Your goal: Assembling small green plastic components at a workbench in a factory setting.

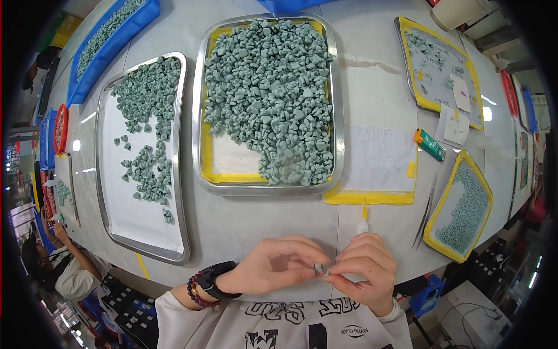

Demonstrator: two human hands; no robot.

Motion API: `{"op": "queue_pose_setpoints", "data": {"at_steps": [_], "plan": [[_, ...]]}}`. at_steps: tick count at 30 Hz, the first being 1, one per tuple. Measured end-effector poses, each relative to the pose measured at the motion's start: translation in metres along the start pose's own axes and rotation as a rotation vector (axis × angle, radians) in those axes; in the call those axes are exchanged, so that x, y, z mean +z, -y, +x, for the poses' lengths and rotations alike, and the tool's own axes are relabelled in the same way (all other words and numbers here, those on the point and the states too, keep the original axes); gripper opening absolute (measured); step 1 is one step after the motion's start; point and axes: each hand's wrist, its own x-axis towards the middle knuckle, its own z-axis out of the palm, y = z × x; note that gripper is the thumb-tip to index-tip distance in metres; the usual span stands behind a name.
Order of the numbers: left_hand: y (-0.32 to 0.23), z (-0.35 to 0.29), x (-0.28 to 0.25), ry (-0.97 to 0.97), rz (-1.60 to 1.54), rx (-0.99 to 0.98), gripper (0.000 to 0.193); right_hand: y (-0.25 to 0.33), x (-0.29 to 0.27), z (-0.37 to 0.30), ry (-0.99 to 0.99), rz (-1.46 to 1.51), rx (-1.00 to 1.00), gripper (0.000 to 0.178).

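With left hand (pixel 270 267) and right hand (pixel 366 269) close together, pinching small grey-green pieces (pixel 318 267), perhaps one in each, at near edge of desk (pixel 261 218), on near side of largest metal tray (pixel 264 189).

Grey-green pieces (pixel 267 87) (yellow-edged white lining (pixel 231 156))

I pinch a small grey-green piece (pixel 318 267) in my left hand (pixel 272 267), and the fingertips of my right hand (pixel 367 269) close in just beside it; whether they grip it too, I can't tell. Ahead of me on the tabletop (pixel 250 221) stands a metal tray (pixel 267 190) heaped with green stones (pixel 267 87). Tweezers (pixel 429 203) lie to my right.
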Motion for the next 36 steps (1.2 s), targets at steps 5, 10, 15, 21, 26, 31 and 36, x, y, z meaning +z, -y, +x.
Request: {"op": "queue_pose_setpoints", "data": {"at_steps": [5,10,15,21,26,31,36], "plan": [[0.0006,-0.0019,0.0003,-0.046,0.118,0.058,0.026,0.0024,0.0023,-0.0021,-0.057,0.005,0.065,0.022],[-0.0002,-0.004,0.0019,-0.095,0.204,0.095,0.027,0.0028,0.0052,-0.0025,-0.055,0.047,0.113,0.022],[0.0022,-0.0048,-0.0012,-0.066,0.394,0.287,0.025,0.0041,0.0056,-0.0034,-0.058,0.104,0.136,0.023],[-0.0024,-0.0062,0.0019,-0.077,0.458,0.283,0.022,0.0037,0.0064,-0.0046,-0.053,0.141,0.14,0.023],[-0.0002,-0.0073,0.0008,-0.058,0.47,0.321,0.023,0.005,0.0076,-0.0035,-0.056,0.15,0.131,0.023],[0.0008,-0.0073,-0.0005,-0.028,0.54,0.422,0.023,0.0059,0.0068,-0.0053,-0.044,0.142,0.157,0.024],[0.0009,-0.0067,-0.0011,0.019,0.524,0.421,0.022,0.0073,0.0041,-0.0059,-0.017,0.125,0.165,0.026]]}}
